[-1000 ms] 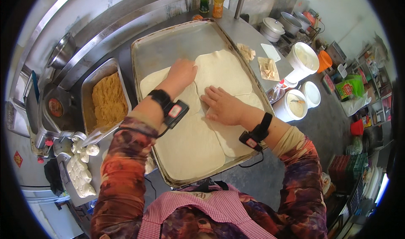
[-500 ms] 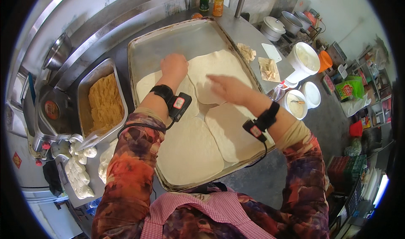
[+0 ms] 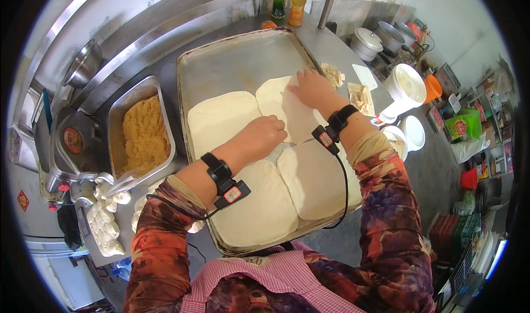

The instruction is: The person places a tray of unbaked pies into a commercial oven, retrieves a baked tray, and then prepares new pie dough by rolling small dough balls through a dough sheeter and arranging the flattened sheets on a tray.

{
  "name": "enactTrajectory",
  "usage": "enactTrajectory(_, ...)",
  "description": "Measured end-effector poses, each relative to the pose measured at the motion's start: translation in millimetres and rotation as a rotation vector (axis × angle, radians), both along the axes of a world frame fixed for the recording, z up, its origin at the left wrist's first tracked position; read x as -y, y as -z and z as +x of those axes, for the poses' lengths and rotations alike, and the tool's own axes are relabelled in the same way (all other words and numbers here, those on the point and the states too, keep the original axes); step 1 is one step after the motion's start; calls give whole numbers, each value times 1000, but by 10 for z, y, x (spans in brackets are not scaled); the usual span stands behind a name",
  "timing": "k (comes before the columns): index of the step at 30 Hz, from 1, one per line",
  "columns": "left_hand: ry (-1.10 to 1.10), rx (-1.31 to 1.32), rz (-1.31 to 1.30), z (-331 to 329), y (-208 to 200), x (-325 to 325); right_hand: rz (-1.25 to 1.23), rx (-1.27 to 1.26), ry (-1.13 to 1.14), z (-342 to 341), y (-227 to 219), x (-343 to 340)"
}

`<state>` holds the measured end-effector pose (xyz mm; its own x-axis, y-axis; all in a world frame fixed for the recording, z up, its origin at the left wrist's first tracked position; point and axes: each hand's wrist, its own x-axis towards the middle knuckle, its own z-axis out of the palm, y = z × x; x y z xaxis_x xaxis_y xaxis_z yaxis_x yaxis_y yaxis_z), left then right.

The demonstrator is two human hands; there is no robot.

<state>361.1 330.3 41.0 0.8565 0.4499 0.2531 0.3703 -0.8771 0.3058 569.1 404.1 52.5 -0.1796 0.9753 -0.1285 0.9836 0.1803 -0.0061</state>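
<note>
Four-sided sheets of pale dough lie flat on a large metal baking tray (image 3: 232, 53), covering its middle and near part. My left hand (image 3: 259, 139) is closed, its fingers curled down at the near left corner of the far right dough sheet (image 3: 279, 106). At that sheet's far right edge, my right hand (image 3: 316, 89) bends its fingers onto the dough, thumb side towards me. The fingertips of both hands are partly hidden. Beside the left forearm lies the far left sheet (image 3: 218, 117); the near left sheet (image 3: 254, 202) and near right sheet (image 3: 314, 180) are untouched.
Left of the tray stands a deep metal pan (image 3: 168, 122) of yellow-brown filling (image 3: 144, 133). Dough pieces (image 3: 102, 224) sit at the near left. On the right are crumpled brown paper (image 3: 360, 99), a white tub (image 3: 406, 84) and a lidded pot (image 3: 366, 42).
My left hand has moved from the far left sheet nearer to me and right, to the middle. My right hand has gone farther away, to the far right sheet's outer edge.
</note>
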Motion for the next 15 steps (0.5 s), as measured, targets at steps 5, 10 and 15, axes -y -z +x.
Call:
enactTrajectory(5, -127, 185, -197, -24, 14, 28, 47, -74, -334, 308, 198, -30)
enactTrajectory(10, -11, 80, -154, -193, 31, 164, 45, -578, -149, 508, 245, 252)
enactTrajectory(15, -44, -74, -53, -157, 6, 306, 91, -247, -403, 240, 187, 1323)
